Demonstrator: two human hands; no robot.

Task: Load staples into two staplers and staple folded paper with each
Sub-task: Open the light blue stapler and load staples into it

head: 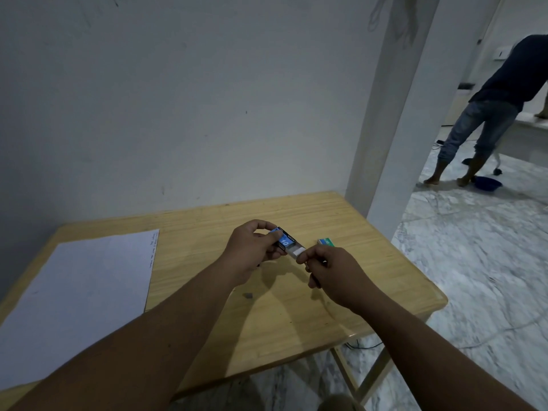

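Wooden table (pixel 296 315), hands pinching staple box (pixel 285 239)

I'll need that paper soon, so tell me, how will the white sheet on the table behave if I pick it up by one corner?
The white sheet lies flat and thin on the table, so it will likely droop. It looks light and may slide if pushed.
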